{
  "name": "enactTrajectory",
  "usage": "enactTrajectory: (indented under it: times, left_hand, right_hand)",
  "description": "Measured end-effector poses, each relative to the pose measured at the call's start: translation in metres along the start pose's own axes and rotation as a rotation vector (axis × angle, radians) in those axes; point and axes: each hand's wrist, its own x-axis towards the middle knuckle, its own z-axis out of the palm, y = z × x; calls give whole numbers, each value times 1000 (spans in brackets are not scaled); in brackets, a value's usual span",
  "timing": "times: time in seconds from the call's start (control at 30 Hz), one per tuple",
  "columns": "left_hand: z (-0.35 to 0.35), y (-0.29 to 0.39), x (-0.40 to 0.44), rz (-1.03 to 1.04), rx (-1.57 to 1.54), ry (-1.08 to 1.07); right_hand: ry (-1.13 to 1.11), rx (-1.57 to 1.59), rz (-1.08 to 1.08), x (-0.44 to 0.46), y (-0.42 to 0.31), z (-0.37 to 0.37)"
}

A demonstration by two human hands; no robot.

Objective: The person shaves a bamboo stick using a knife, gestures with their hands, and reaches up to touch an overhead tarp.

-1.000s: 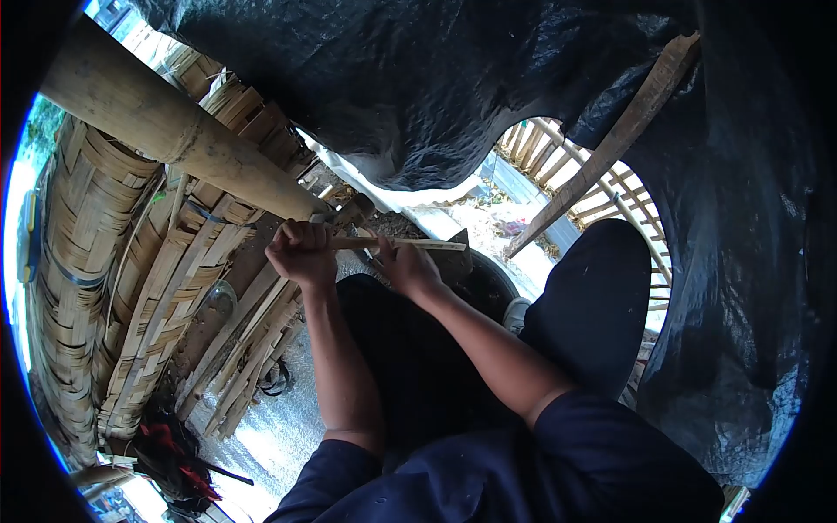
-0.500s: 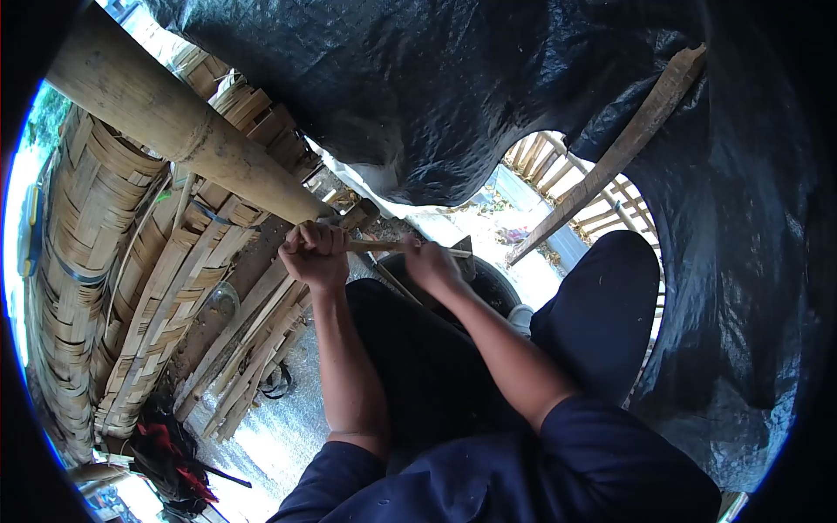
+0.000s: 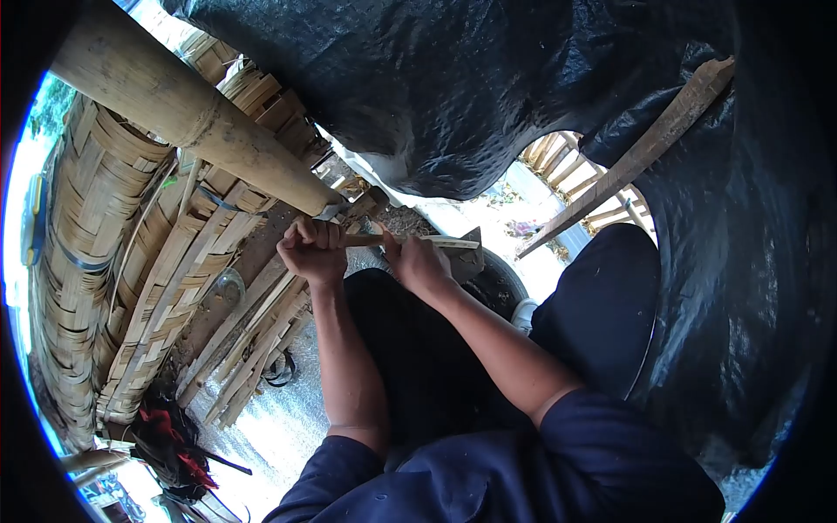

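My left hand (image 3: 312,251) is closed in a fist around one end of a pale wooden stick (image 3: 362,240). Further along the same stick, my right hand (image 3: 418,264) is closed on it, thumb side up; its fingertips are partly hidden. The stick's lighter far end shows past my right hand, beside a dark wedge-like piece (image 3: 472,254) whose kind I cannot make out. Below lies a round black tub-like thing (image 3: 504,283), partly covered by my arm and legs.
A thick bamboo post (image 3: 187,118) slants down close to my left hand. Rolled woven bamboo mats (image 3: 105,235) stand at the left, with wooden strips (image 3: 253,349) on the floor. Black plastic sheeting (image 3: 349,78) hangs ahead and at the right, crossed by a wooden slat (image 3: 636,157).
My right hand has moved a little left along the stick, nearer my left hand, and is less blurred. The left hand keeps its grip. The view has shifted slightly.
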Motion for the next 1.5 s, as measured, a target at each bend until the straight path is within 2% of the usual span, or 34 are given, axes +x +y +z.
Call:
enactTrajectory:
  times: [0.07,0.17,0.27,0.33,0.4,0.43,0.47,0.53,0.6,0.63,0.77,0.9,0.97,1.07,1.13,1.17,1.27,1.33,1.37,1.47,1.5]
  left_hand:
    - [8,-1,-5,-4,8,-16]
    - [21,-5,-3,-15,3,-67]
    - [32,-13,2,-25,-18,-114]
    - [38,-16,6,-31,1,-145]
    - [39,-16,5,-42,19,-139]
    - [39,-15,4,-57,-22,-136]
    - [36,-14,2,-65,-18,-124]
    - [28,-10,2,-61,-53,-198]
    - [21,-7,-1,-33,-4,-163]
    - [18,-5,-2,-19,18,-138]
    - [16,-7,1,9,31,-79]
    - [25,-12,3,-19,-16,-58]
    - [27,-12,4,-44,-18,-116]
    - [28,-9,3,-71,-14,-118]
    - [29,-8,3,-62,-7,-120]
    - [31,-9,3,-58,1,-116]
    - [32,-10,-3,-49,20,-19]
    - [30,-9,-1,-55,12,-36]
    - [33,-9,0,-63,17,-41]
    - [38,-13,2,-47,55,-86]
    - [40,-15,9,-26,96,-133]
  right_hand:
    - [-215,-51,214,21,38,-2]
    - [-125,-118,283,46,120,25]
    - [8,-55,283,52,131,22]
    - [7,-38,216,33,85,9]
    - [-162,175,145,-7,16,-30]
    - [-93,257,26,-11,7,-18]
    - [-24,341,-87,-16,3,-9]
    - [-70,303,-70,-10,10,-7]
    - [-75,179,41,3,36,9]
    - [-212,142,177,8,41,-1]
    - [-101,118,224,35,88,20]
    - [-124,73,258,35,90,9]
    - [-113,71,268,33,85,3]
    - [-60,76,221,29,66,-8]
    - [-51,92,93,25,42,-28]
    - [11,54,47,17,29,-41]
    - [-12,29,12,-8,-15,-100]
    - [130,56,-115,-16,-22,-129]
    - [148,-42,-193,-21,-28,-150]
    - [-69,-274,-118,-8,-28,-192]
    - [-236,-448,-26,-7,-39,-204]
